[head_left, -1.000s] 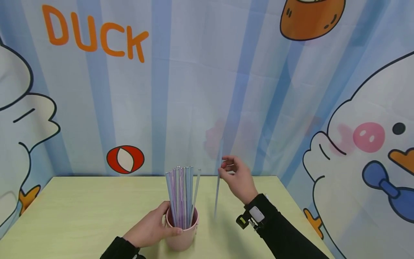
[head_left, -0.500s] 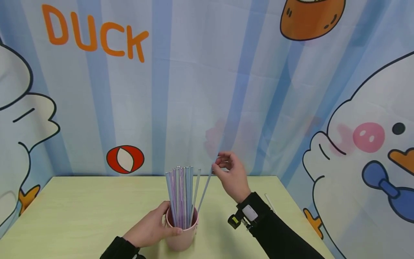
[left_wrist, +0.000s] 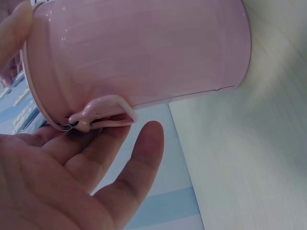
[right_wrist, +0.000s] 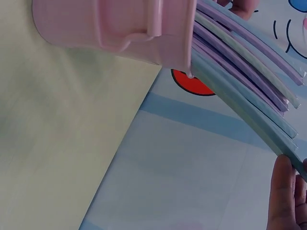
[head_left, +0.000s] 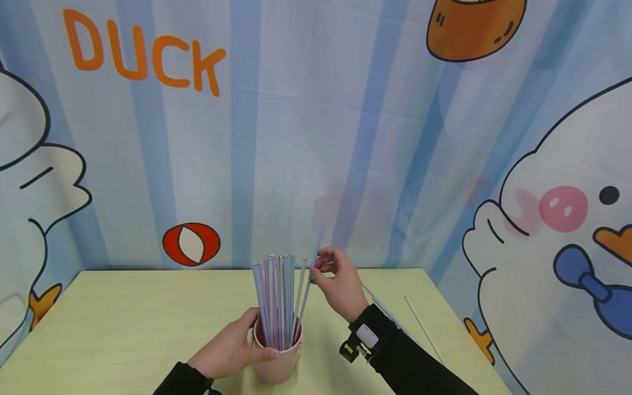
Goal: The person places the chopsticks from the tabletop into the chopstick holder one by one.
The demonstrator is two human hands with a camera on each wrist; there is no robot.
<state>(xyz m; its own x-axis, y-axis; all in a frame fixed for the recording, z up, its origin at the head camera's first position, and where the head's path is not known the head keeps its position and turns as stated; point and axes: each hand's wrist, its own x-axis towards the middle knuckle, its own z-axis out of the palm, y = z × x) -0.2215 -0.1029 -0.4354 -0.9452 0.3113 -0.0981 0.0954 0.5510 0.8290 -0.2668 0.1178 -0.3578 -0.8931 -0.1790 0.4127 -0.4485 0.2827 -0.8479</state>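
Observation:
In the head view my left hand [head_left: 229, 345] holds a pink bucket [head_left: 276, 368] by its rim, thumb across the near side. Several wrapped straws [head_left: 274, 302], bluish and purple, stand upright inside it. Between thumb and fingers, my right hand [head_left: 342, 285] pinches one blue straw [head_left: 305, 303]. That straw leans a little to the right, its lower end inside the bucket's right rim. In the left wrist view the fingers lie beside the bucket's small side handle [left_wrist: 108, 112]. The right wrist view shows the fingertips [right_wrist: 283, 167] at the upper part of the straw.
Loose straws [head_left: 425, 331] lie on the pale wooden table [head_left: 123, 323] to the right, partly hidden behind my right forearm. A striped curtain [head_left: 296, 137] with duck drawings hangs at the table's back edge.
My right hand has moved left and then down with the blue straw, from beside the bucket to its lower end inside it. More loose straws show on the table. My left hand stays put.

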